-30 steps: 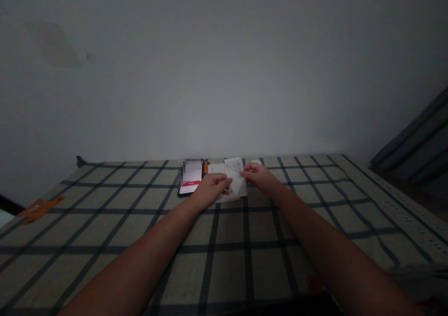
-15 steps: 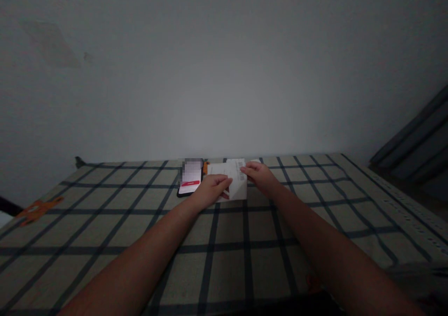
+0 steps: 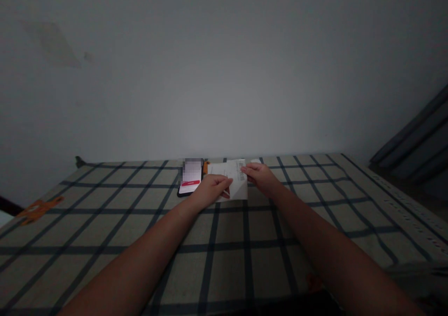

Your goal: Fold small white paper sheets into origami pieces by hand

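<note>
Both hands hold a folded white sheet of paper (image 3: 238, 188) above the checked cloth. Some grey print shows near its upper right part, too small to read. My left hand (image 3: 210, 188) pinches it at the left between thumb and fingers. At the right edge, my right hand (image 3: 258, 173) grips the paper with thumb and fingertips. Just left of my left hand lies a phone (image 3: 191, 176) with a lit screen and a red bar on it. A small white thing (image 3: 255, 160) shows behind my right hand; its kind cannot be made out.
A checked cloth (image 3: 161, 260) covers the surface, with orange figures at its left edge (image 3: 40, 208) and behind the phone. A pale wall (image 3: 224, 73) rises along the far edge. Grey folded fabric (image 3: 420, 134) hangs at the right.
Hardly anything differs. The paper and my right hand have shifted very slightly; both hands keep their hold, and the phone stays in place.
</note>
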Tool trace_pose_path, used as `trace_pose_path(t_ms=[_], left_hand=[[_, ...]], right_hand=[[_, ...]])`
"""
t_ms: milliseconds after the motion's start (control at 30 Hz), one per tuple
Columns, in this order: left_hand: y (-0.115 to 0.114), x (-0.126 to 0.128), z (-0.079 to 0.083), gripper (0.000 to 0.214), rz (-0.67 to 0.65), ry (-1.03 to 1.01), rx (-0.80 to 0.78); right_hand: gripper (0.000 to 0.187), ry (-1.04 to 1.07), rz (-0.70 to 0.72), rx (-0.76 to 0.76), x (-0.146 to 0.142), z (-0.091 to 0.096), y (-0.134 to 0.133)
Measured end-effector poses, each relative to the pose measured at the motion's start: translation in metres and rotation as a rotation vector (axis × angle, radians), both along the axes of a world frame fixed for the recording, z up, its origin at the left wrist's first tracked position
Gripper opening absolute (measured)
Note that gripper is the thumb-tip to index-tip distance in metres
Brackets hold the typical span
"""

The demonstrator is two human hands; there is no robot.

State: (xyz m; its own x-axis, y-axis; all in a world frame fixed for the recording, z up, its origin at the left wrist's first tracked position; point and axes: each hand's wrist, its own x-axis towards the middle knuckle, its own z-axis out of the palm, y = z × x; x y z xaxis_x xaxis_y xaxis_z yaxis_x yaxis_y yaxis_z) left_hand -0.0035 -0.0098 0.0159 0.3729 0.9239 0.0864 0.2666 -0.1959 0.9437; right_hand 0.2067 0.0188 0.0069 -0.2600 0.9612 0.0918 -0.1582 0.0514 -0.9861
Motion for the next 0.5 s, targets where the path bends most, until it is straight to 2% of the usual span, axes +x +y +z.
trace_pose_path(t_ms=[267,500], left_hand=[[0.0026,-0.0021,-0.0056,0.045,0.011,0.036,0.004],[-0.0018,-0.001,0.0026,0.046,0.03,0.046,0.071]], right_hand=[[0.042,-0.089,0.0,0.062,0.0004,0.0051,-0.0034],[0.038,-0.017,0.0,0.02,-0.0028,0.0088,-0.0057]])
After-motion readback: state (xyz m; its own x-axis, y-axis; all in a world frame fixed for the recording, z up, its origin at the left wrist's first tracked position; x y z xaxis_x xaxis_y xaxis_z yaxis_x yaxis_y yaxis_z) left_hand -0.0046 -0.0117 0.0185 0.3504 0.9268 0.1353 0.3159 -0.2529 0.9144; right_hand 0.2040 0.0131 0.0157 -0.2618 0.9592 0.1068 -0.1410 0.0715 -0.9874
